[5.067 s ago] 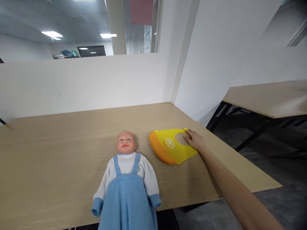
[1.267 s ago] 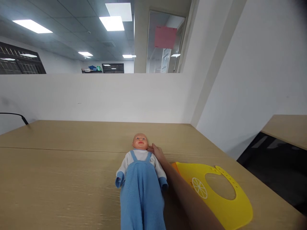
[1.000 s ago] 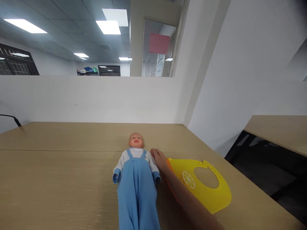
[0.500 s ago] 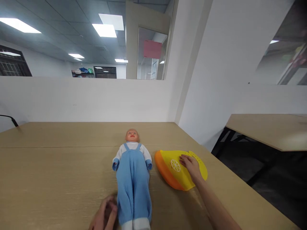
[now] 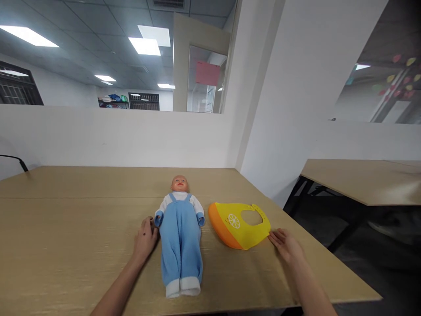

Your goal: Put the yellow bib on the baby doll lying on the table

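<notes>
Head view, looking down the wooden table: closest to me are the two forearms, the left hand resting loosely curled against the doll by its blue sleeve, gripping nothing, and the right hand lying flat and open on the wood, fingertips just at the near corner of the yellow bib, not holding it. The doll lies on its back mid-table, feet towards the near edge, head away; the bib lies just beside it on the right. I'd worry most about the bib: it sits near the table's right edge, so a careless sideways push could slide it off. Left of the doll there is plenty of open tabletop; beyond, the white partition closes the far side.
</notes>
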Motion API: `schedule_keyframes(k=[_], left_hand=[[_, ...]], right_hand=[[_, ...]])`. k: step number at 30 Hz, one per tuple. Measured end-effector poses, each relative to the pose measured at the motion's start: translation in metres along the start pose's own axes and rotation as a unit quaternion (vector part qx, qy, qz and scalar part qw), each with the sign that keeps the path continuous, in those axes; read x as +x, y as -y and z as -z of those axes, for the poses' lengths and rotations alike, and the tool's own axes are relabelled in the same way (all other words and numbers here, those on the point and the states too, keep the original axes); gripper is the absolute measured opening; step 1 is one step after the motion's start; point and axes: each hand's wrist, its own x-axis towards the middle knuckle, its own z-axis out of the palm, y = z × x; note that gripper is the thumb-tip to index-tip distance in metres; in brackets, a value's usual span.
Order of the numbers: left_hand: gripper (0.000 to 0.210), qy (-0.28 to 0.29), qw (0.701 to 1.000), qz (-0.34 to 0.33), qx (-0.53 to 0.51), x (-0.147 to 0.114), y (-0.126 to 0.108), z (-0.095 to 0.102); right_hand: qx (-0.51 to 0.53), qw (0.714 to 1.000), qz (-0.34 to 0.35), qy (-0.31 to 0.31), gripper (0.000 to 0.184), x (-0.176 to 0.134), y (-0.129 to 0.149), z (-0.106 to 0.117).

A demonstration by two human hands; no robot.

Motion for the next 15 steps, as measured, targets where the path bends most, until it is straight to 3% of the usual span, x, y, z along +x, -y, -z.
schedule_keyframes(k=[3,7,9,15], left_hand=[[0.015,0.003,1.000,0.000,-0.009,0.002,0.004,-0.002],[0.007,-0.008,0.998,-0.016,-0.057,0.000,0.011,-0.003],[0.006,-0.010,0.997,-0.016,-0.077,0.000,0.013,-0.003],[0.008,-0.005,0.992,-0.016,-0.126,0.004,0.015,-0.003]], right_hand=[[0.065,0.997,-0.042,-0.002,0.009,-0.015,-0.006,-0.003],[0.099,0.993,0.055,0.026,0.013,-0.025,-0.029,-0.006],[0.117,0.990,0.070,0.020,0.015,-0.026,-0.036,-0.007],[0.103,0.993,-0.035,0.035,0.015,-0.025,-0.028,-0.023]])
